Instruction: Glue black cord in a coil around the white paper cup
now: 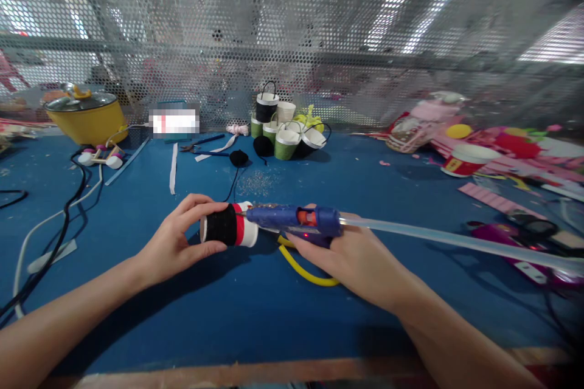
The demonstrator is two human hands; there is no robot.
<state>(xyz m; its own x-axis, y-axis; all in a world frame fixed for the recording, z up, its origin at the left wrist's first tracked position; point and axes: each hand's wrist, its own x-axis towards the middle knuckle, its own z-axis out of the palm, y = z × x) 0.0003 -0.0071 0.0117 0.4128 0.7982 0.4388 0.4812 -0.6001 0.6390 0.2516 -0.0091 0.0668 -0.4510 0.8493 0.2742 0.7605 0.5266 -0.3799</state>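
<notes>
My left hand (180, 242) is closed around a small paper cup (230, 225) lying on its side, wrapped partly in black with a red band and white rim. My right hand (351, 255) grips a blue hot glue gun (296, 219); its nozzle touches the cup's white end. A long clear glue stick (456, 241) juts out of the gun's back toward the right. A yellow cord (306, 272) loops on the blue table (255, 310) under the gun.
A cluster of decorated cups (285, 127) stands at the back centre, black yarn (238, 158) before it. A yellow pot (86, 114) sits back left, cables (55, 225) run along the left. Pink craft scraps and a red-white cup (468, 160) lie right. Perforated metal screen (292, 30) behind.
</notes>
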